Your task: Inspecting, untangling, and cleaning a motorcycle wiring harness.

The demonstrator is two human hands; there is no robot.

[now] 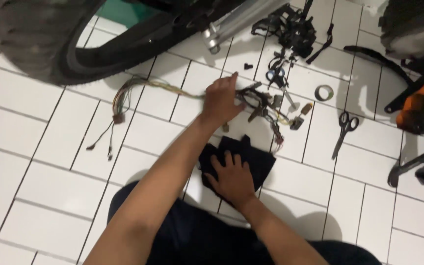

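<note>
Here we recorded the left hand [220, 100] reaching forward onto a tangled multicoloured wire harness [172, 91] on the white tiled floor [40, 147]; its fingers curled down over the bundle where the thin wires met the dark connectors, though we could not tell whether they actually closed on it. The right hand [232, 177] lay flat, fingers spread, pressing a crumpled black cloth [258, 159] just in front of our knees. The harness ran leftward toward a large black rubber tyre [35, 44], its loose ends trailing on bare tiles. A pair of black-handled scissors [343, 131] lay well apart to the right, with a small roll of tape [324, 92] beyond them. A second pair of blue-handled scissors [277, 78] sat near the connectors. Open tiles remained to the left and lower right; the far edge was crowded with black parts.
</note>
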